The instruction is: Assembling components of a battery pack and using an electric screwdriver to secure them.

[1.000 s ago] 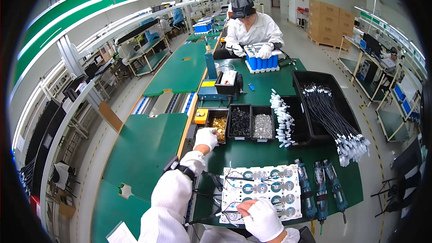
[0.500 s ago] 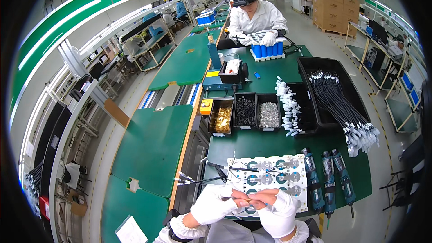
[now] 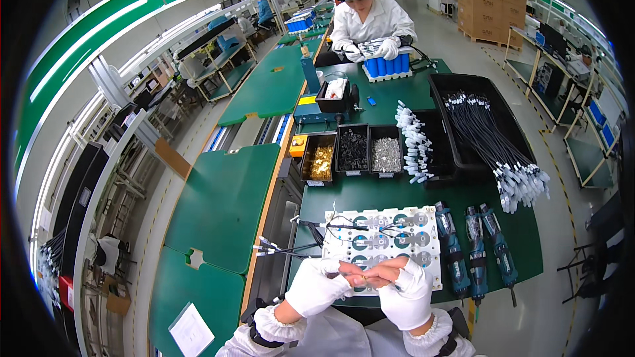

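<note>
Just above the near edge of a white battery holder plate (image 3: 423,256), my left hand (image 3: 319,289) and my right hand (image 3: 403,296) meet with fingertips pressed together. Both wear white fingerless gloves. A tiny yellowish speck shows between the fingertips, too small and covered to name. Rows of round cell ends with metal tabs show on the plate. Black cables (image 3: 307,249) with white-tipped ends lie across its left side and stick out past it. My hands hide part of the plate's front.
Beyond the plate stand bins of gold pieces (image 3: 322,162), black pieces (image 3: 352,149) and silver pieces (image 3: 385,154). Power screwdrivers (image 3: 475,251) lie at right, below a black tray of cables (image 3: 489,132). Across the bench, a person (image 3: 370,26) handles a blue battery pack (image 3: 387,67).
The view has shifted slightly, so the bench and plate sit higher and further left. My hands stay pressed together over the plate's front. The co-worker's gloved hands have moved a little on the blue pack.
</note>
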`<move>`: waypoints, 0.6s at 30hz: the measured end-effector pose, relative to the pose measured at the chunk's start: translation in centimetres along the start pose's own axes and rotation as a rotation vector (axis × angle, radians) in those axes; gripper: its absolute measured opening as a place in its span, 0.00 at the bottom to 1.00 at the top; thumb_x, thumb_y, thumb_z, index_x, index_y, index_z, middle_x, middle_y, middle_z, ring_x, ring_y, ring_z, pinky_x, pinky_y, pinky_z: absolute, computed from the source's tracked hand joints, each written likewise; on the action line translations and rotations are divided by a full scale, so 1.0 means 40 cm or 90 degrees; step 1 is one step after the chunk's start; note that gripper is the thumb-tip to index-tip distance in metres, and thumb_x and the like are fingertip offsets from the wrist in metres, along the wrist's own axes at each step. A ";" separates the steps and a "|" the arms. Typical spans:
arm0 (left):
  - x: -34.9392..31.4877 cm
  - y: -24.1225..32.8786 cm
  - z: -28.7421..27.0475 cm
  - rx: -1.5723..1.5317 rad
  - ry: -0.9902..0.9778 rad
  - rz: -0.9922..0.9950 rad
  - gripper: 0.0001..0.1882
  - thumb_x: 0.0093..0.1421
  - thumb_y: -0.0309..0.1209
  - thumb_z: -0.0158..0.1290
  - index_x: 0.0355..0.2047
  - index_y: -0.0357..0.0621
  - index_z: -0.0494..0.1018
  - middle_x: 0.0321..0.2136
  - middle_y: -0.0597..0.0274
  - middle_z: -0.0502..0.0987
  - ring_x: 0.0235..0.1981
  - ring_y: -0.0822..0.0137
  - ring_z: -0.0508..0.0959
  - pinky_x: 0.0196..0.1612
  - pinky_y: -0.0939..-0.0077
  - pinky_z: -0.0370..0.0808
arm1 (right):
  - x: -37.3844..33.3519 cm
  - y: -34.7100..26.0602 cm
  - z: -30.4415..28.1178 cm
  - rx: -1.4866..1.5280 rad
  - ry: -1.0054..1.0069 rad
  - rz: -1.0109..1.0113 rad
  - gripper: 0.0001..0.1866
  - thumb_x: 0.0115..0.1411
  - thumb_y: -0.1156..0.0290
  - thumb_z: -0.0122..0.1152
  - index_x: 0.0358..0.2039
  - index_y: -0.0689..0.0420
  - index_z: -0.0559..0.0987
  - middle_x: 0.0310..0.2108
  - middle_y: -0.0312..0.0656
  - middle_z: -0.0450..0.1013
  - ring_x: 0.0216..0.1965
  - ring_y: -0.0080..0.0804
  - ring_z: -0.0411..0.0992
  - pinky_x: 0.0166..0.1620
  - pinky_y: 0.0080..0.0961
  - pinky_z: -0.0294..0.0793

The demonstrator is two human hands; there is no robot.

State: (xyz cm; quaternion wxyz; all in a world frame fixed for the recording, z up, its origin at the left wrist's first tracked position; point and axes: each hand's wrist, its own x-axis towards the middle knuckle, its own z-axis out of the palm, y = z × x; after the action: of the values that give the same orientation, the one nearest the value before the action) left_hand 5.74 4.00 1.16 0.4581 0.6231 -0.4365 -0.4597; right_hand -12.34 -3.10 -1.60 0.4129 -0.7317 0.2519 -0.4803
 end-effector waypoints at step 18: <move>-0.069 0.016 0.019 -0.038 -0.099 -0.190 0.03 0.61 0.21 0.61 0.35 0.35 0.82 0.29 0.64 0.83 0.31 0.77 0.78 0.37 0.79 0.76 | -0.094 0.024 -0.030 -0.086 -0.058 -0.121 0.10 0.51 0.79 0.70 0.35 0.56 0.82 0.33 0.39 0.76 0.35 0.42 0.77 0.37 0.36 0.77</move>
State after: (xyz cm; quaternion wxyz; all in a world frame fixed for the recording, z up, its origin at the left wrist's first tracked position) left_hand 4.39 6.39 2.14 0.3678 0.6297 -0.3593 -0.5823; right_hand -14.95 -1.16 -4.06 0.3266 -0.7992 0.1943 -0.4657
